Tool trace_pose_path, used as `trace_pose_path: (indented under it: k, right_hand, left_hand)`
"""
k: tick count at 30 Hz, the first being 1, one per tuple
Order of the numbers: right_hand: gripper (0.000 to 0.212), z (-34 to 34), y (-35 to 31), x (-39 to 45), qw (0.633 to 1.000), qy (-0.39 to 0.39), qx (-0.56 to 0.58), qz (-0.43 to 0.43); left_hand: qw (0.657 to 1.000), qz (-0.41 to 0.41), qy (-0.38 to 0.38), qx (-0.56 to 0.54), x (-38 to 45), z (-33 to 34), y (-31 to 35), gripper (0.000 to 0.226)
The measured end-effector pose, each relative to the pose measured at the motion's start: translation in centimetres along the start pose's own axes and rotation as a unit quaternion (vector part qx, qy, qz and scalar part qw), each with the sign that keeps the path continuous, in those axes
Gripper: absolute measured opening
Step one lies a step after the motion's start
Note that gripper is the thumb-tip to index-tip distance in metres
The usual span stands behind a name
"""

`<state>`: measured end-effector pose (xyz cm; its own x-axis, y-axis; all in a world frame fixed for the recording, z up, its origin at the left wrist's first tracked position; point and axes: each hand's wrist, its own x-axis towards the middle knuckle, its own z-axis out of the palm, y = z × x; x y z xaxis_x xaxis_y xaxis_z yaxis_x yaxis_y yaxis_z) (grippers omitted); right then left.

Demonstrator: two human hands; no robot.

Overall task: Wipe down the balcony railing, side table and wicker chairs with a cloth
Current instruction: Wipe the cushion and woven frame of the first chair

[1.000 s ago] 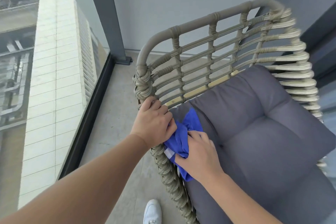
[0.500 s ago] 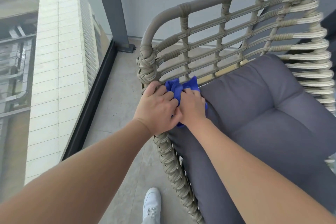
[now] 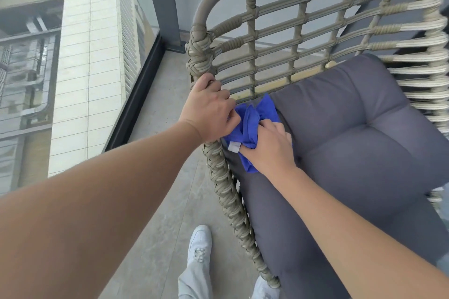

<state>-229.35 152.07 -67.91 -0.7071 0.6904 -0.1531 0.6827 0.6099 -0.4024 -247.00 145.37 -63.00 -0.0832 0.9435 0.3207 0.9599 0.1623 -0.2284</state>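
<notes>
Head view looks down on your two bare arms reaching to a wicker chair (image 3: 274, 39) with a grey cushion (image 3: 364, 133) lying in its seat, filling it up to the woven back and the left side rail. Your left hand (image 3: 209, 114) rests on the chair's rear left corner, thumb hooked around the wrapped post just below the knotted joint, the other fingers curled over the rail edge and touching the cloth. Your right hand (image 3: 267, 148) lies on the blue cloth (image 3: 250, 124), fingers curled and gripping it (a small white tag shows at the hand's left edge). The cloth is bunched up against the cushion's rear left corner, wedged between cushion and side rail; its long axis runs roughly from the chair back toward you, with one end poking out under your wrist.

The floor (image 3: 170, 177) is grey tile. A glass balcony panel (image 3: 80, 80) with a dark bottom frame runs along the left, a tiled building showing beyond it, and a dark post (image 3: 165, 2) stands at the corner by a grey wall. A light shoe (image 3: 200, 243) is near the chair's front leg.
</notes>
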Motion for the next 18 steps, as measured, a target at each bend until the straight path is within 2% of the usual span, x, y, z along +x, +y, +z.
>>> trace_pose_path:
  k: [6,10,14,18]
  right_hand:
    - [0.043,-0.1,2.9,-6.6,1.000,0.005,0.003,-0.009]
    - [0.046,0.0,4.4,-11.4,1.000,0.012,-0.001,-0.015]
    - [0.058,0.1,5.9,-15.5,0.997,0.030,-0.040,-0.062]
    - [0.050,0.0,6.7,-17.5,0.993,0.030,-0.060,-0.101]
  left_hand:
    - [0.994,0.092,-0.059,0.022,-0.8,-0.1,0.2,0.048]
    - [0.978,0.179,-0.110,0.011,-2.7,0.4,1.5,0.046]
    - [0.982,0.164,-0.090,-0.002,-3.5,0.5,2.5,0.043]
    - [0.987,0.134,-0.078,-0.030,-3.4,0.7,2.5,0.045]
